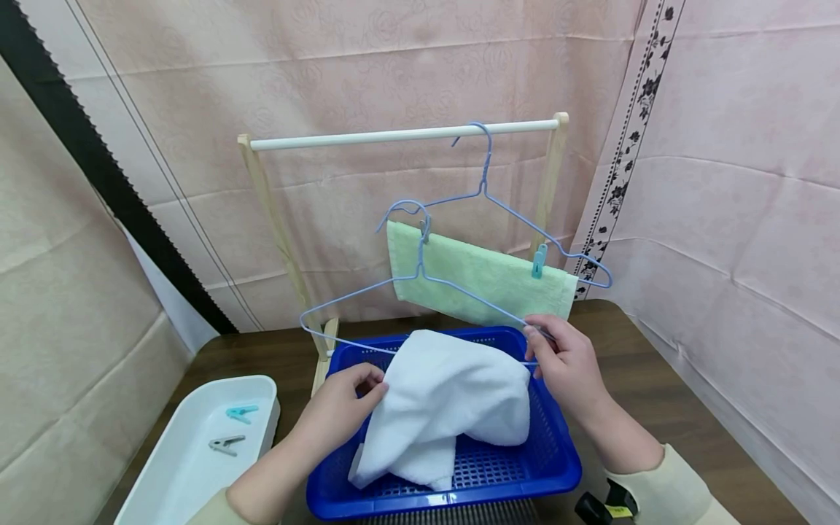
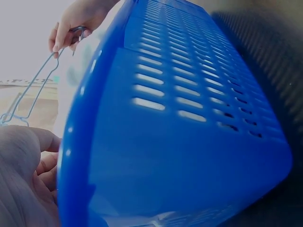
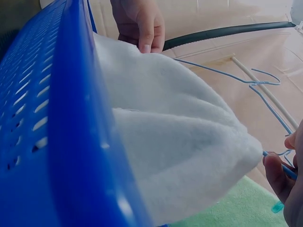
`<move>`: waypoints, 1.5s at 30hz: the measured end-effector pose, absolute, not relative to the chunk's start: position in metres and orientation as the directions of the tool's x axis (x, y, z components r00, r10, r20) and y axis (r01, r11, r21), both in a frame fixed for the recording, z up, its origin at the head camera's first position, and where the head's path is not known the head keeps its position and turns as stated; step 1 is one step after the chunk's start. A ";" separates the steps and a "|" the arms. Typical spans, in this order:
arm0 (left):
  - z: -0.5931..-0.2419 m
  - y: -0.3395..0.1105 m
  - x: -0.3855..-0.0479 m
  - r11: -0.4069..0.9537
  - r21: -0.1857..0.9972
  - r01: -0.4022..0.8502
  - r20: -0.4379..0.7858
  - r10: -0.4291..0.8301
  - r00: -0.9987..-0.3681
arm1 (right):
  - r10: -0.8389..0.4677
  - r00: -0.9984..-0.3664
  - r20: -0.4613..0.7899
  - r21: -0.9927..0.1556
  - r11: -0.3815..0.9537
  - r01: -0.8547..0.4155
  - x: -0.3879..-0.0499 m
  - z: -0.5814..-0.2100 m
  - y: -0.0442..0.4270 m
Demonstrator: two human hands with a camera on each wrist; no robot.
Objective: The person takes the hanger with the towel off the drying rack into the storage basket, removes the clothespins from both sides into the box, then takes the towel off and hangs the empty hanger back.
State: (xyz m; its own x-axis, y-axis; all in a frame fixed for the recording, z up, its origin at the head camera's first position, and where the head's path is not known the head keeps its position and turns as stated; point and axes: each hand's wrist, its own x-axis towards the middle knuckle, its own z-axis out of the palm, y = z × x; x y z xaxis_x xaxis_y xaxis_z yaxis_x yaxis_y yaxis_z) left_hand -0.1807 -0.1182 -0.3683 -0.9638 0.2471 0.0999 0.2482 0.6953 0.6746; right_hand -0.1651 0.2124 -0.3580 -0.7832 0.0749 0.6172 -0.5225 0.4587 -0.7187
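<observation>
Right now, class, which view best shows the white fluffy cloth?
The head view, because the white fluffy cloth shows almost unobstructed there. The right wrist view shows its folds closer, but the rim of the blue plastic basket hides part; the left wrist shows only a pale strip behind that rim.

White tray (image 1: 172, 456) and left sleeve (image 1: 220, 512) cut off by head view's lower edge, front hanger (image 1: 421, 275) partly hidden by white cloth (image 1: 453, 394), blue basket (image 1: 551, 434) partly covered

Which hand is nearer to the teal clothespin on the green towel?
The right. The right hand, gripping the front hanger, is just below the teal clothespin in the head view; the left hand is farther, at the white cloth's left edge.
</observation>
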 end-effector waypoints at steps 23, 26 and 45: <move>-0.386 -0.126 -0.180 0.776 0.567 0.278 0.105 0.267 -0.958 | 0.110 -0.788 0.606 -0.736 0.455 -0.502 -0.166 -0.356 0.220; -0.388 -0.126 -0.180 0.786 0.546 0.288 0.114 0.271 -0.956 | 0.105 -0.792 0.601 -0.732 0.470 -0.493 -0.165 -0.355 0.221; -0.393 -0.133 -0.180 0.799 0.537 0.270 0.096 0.260 -0.961 | 0.105 -0.804 0.585 -0.739 0.478 -0.475 -0.164 -0.357 0.222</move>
